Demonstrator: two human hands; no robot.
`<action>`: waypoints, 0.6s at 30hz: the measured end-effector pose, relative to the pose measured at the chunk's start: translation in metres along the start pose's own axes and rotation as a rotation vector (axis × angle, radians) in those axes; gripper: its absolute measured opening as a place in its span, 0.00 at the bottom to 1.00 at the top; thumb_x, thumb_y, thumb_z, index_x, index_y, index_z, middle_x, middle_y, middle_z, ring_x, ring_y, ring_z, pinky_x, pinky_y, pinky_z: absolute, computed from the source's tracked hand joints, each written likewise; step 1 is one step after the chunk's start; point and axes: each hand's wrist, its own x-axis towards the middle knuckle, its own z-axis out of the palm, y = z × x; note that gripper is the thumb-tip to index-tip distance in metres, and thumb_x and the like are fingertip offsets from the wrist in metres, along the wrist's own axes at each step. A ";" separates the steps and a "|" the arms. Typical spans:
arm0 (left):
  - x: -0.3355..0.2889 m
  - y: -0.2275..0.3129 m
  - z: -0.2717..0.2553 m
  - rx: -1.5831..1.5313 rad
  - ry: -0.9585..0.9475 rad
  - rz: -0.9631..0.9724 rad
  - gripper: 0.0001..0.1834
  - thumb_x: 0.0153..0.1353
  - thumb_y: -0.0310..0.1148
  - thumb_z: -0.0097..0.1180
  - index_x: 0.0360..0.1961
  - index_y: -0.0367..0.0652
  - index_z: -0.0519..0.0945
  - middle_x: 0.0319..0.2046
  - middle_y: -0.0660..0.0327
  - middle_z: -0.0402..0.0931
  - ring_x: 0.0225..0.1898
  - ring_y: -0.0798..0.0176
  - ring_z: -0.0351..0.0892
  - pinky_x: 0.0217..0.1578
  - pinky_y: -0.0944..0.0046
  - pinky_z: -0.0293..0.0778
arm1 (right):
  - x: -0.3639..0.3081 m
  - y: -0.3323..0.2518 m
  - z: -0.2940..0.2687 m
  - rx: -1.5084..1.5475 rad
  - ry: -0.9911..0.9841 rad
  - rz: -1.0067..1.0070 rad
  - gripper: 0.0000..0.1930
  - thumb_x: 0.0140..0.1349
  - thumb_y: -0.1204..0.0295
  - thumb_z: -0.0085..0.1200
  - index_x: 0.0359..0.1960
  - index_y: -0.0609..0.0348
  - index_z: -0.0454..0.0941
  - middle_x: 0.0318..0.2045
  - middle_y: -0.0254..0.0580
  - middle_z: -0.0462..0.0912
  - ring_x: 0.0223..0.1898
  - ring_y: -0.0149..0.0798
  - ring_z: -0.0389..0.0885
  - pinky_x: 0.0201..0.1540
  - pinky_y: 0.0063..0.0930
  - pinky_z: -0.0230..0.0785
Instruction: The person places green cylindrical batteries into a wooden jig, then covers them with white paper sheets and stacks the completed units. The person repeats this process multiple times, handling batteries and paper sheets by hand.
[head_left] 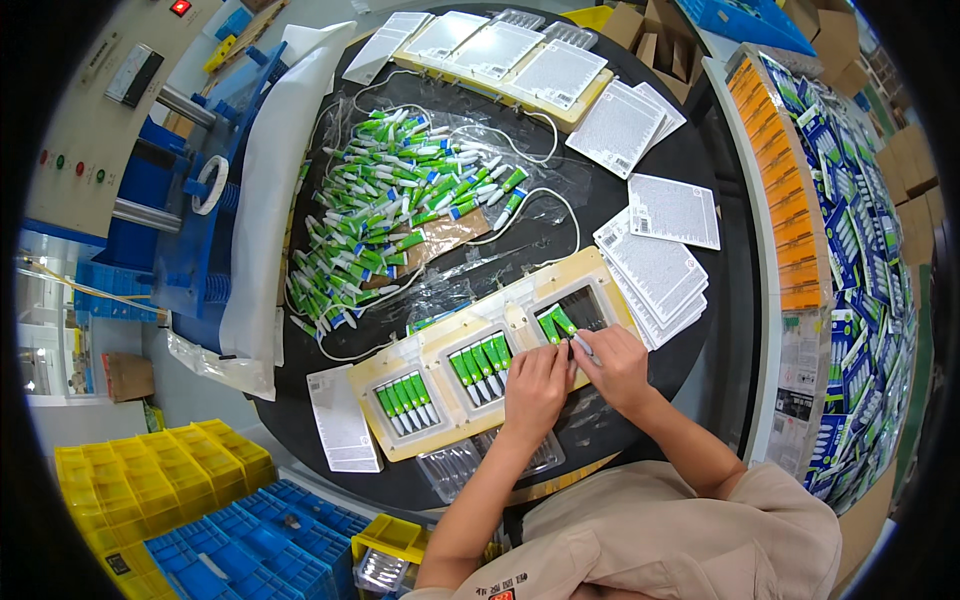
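Both my hands meet over the right compartment of a long cream-yellow tray (432,377) on the black round table. Small green squeeze tubes with white nozzle caps (555,322) lie at that compartment's left side. The fingers of my right hand (617,368) pinch a small tube by its pale cap. Close beside it, my left hand (538,390) has its fingers closed at the lower ends of the tubes; what they grip is hidden. A row of green tubes (406,402) fills the left compartment. More green tubes (480,366) stand side by side in the middle one.
A loose heap of tubes (385,190) spreads beyond the tray. White printed cards (655,265) lie to the right, another card (342,420) at left. A second cream tray (480,80) bears cards at the back. A blue press (200,200) stands left; yellow crates (160,480) sit below it.
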 end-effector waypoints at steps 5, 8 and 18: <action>-0.003 -0.004 -0.013 -0.037 -0.065 -0.025 0.23 0.58 0.36 0.66 0.52 0.35 0.81 0.47 0.55 0.79 0.49 0.56 0.79 0.53 0.54 0.70 | 0.005 -0.009 0.001 -0.077 -0.049 0.025 0.08 0.55 0.73 0.67 0.36 0.58 0.85 0.26 0.38 0.79 0.29 0.44 0.79 0.30 0.36 0.70; 0.004 -0.013 -0.019 -0.076 -0.109 0.002 0.21 0.59 0.35 0.64 0.52 0.35 0.81 0.50 0.54 0.80 0.52 0.55 0.78 0.56 0.53 0.70 | 0.028 -0.007 -0.002 -0.014 0.020 0.019 0.05 0.56 0.72 0.66 0.32 0.57 0.84 0.27 0.39 0.79 0.30 0.45 0.79 0.31 0.38 0.71; 0.009 -0.034 -0.016 -0.007 -0.238 0.106 0.22 0.64 0.38 0.62 0.56 0.37 0.80 0.62 0.55 0.76 0.66 0.55 0.72 0.72 0.40 0.55 | 0.186 0.076 0.074 -0.045 -0.296 -0.218 0.07 0.57 0.77 0.60 0.37 0.60 0.82 0.39 0.46 0.80 0.44 0.51 0.81 0.46 0.42 0.77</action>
